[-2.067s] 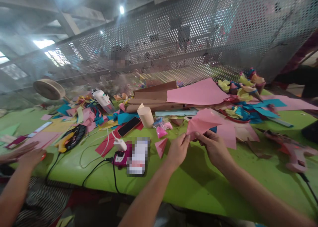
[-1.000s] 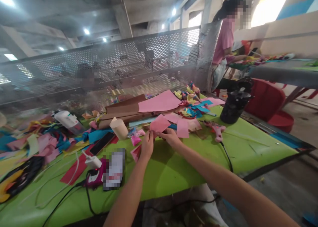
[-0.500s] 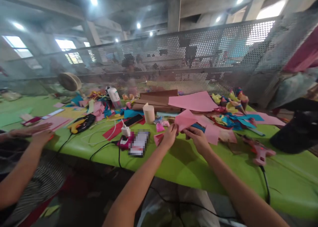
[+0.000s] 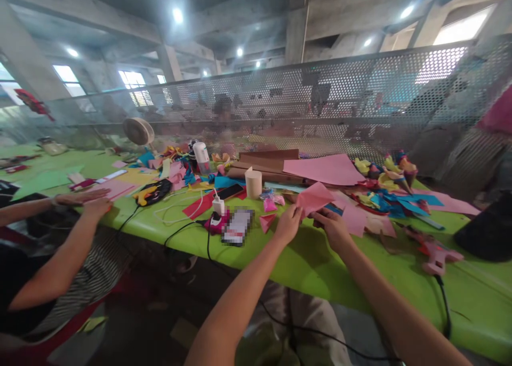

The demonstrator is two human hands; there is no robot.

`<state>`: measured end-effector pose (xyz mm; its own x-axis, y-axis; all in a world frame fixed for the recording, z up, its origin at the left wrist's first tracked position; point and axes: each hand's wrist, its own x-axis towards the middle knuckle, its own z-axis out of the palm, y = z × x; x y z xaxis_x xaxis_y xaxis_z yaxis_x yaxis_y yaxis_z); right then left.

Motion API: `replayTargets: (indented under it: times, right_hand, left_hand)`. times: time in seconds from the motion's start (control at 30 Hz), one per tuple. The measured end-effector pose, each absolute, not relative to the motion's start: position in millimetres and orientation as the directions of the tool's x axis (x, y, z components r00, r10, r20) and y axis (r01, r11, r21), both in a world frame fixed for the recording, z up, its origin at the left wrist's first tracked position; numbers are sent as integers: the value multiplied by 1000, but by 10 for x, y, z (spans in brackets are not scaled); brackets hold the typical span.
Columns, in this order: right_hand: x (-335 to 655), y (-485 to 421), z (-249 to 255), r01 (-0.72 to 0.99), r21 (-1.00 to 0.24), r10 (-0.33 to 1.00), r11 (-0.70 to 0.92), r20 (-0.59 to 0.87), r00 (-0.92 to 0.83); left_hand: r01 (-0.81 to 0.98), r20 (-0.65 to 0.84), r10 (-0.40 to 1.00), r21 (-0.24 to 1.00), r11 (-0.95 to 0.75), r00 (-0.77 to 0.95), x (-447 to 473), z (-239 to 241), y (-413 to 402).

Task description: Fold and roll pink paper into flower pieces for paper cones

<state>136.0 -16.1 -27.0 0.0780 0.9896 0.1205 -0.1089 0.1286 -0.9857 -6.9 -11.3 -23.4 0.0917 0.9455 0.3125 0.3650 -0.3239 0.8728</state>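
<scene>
A piece of pink paper (image 4: 315, 198) is held up over the green table, between my two hands. My left hand (image 4: 288, 224) pinches its lower left corner. At its lower right edge my right hand (image 4: 330, 224) has its fingers closed on the same paper; the fingertips are partly hidden. Just left of my left hand lies a small folded pink paper piece (image 4: 267, 222). A pink glue gun (image 4: 434, 253) rests to the right of my right arm, its cord hanging over the edge.
A phone (image 4: 237, 227) lies beside a magenta power socket (image 4: 218, 222) with a white charger. Behind stand a cream roll (image 4: 253, 183) and stacked brown and pink sheets (image 4: 324, 168). Paper cone figures (image 4: 404, 171) stand at right, near a black container (image 4: 488, 230). A co-worker's hands (image 4: 94, 201) work at left.
The whole view has swung left, so everything sits further right in the picture. Both my hands still hold the pink paper, which looks slightly more tilted.
</scene>
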Motion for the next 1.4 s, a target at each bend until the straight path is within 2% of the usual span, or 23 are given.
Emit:
replayTargets:
  times: [0.33,0.6,0.7,0.77,0.83,0.9,0.93,1.0,1.13,1.3,1.4]
  right_hand:
    - [1344,-335,-268,-207,-977,998,51,44,40]
    - [1489,-320,-351,-123,-980,949,154,112,296]
    - [1701,-405,-202,-24,-972,903,233,207,377]
    - [1800,-495,-49,113,-945,865,307,327,382]
    - [1822,-576,99,460,-775,817,434,553,160]
    - [1773,-620,203,588,-604,784,537,616,-84]
    - [1733,-626,231,599,-571,783,562,600,-163]
    - [1654,-615,247,572,-617,825,540,524,-212]
    - [1600,-583,203,480,-788,919,385,374,-124]
    - [1669,-629,174,389,-879,960,275,273,-61]
    - [1683,-654,129,305,-931,980,201,196,-45]
  left_hand:
    - [417,284,948,851,-319,147,-138,-309,-219]
    - [485,298,930,793,-368,217,-95,-322,-274]
    - [542,275,931,758,-364,239,-166,-311,-308]
    - [578,259,927,726,-373,272,-219,-287,-343]
    - [603,246,915,693,-396,319,-255,-245,-388]
    - [612,239,898,665,-428,369,-267,-186,-437]
    - [613,239,889,654,-445,391,-267,-153,-460]
    - [610,243,874,637,-472,422,-267,-88,-500]
    - [592,248,846,621,-513,472,-315,2,-537]
    - [549,248,830,651,-524,499,-484,3,-552]
    - [468,261,838,731,-496,480,-550,-63,-571]
